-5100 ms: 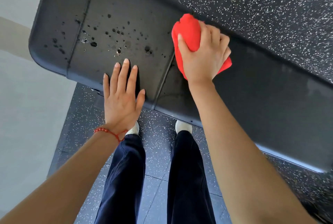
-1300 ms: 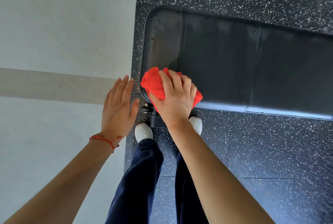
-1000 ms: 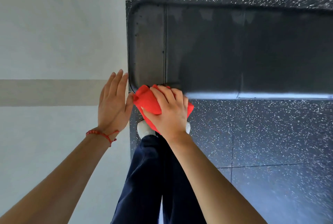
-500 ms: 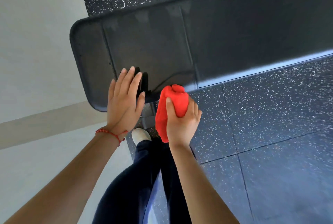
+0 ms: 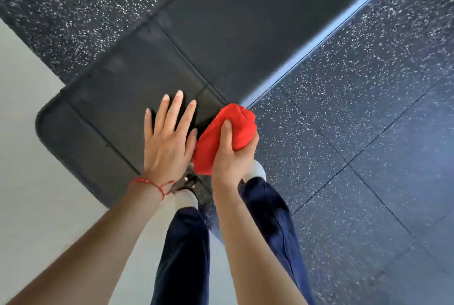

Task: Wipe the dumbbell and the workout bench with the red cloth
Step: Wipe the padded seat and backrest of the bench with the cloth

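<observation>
Red bunched cloth point(image 5: 222, 137) sits clenched in our right hand point(image 5: 233, 157); left hand point(image 5: 167, 142), flat and empty, braces the black padded surface point(image 5: 118, 88). Wipe toward 1 o'clock, overlapping strokes.

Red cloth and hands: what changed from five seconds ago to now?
The right hand carried the bunched red cloth off the black padded workout bench; it is now held up at the bench's near edge. The droplets on the pad are gone. The grip on the cloth is unchanged, and the left hand still lies flat over the pad.
</observation>
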{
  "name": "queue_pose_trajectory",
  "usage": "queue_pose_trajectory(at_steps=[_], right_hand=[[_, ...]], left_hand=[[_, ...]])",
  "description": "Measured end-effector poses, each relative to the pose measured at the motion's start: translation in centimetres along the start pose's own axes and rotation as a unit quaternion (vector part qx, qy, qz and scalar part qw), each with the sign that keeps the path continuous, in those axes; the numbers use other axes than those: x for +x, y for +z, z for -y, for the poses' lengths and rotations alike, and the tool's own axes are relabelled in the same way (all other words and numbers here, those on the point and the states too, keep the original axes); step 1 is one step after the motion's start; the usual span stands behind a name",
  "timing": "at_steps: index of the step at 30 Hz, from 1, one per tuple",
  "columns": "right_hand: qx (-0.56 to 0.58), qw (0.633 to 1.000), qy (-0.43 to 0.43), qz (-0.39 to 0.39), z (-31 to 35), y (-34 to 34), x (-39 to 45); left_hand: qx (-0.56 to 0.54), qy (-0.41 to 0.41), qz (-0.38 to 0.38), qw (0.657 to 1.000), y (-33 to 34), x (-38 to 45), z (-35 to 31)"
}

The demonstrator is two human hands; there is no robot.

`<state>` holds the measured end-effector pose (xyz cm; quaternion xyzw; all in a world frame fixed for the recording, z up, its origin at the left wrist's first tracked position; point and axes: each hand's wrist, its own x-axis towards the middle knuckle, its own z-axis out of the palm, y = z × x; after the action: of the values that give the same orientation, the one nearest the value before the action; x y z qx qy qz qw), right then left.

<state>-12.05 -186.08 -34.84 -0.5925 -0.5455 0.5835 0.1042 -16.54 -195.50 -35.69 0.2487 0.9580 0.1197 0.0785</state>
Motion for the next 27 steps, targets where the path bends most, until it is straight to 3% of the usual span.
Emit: queue_pose_trajectory(at_steps=[6,13,21,27], right_hand=[[0.09,0.994,0.033,-0.05,-2.0,1.5,-1.9],[0.143,0.983,0.07,-0.092,-2.9,2.8,-4.0],[0.149,0.979,0.054,-0.127,0.7,2.0,1.6],[0.129,0.985,0.036,-0.106,4.9,0.5,7.3]], left_hand=[[0.023,0.083,0.004,0.996,0.5,0.0,2.9],[0.024,0.105,-0.024,0.994,1.0,0.1,3.5],[0.037,0.131,-0.034,0.99,0.8,0.6,3.7],[0.017,0.116,-0.038,0.992,0.6,2.1,2.2]])
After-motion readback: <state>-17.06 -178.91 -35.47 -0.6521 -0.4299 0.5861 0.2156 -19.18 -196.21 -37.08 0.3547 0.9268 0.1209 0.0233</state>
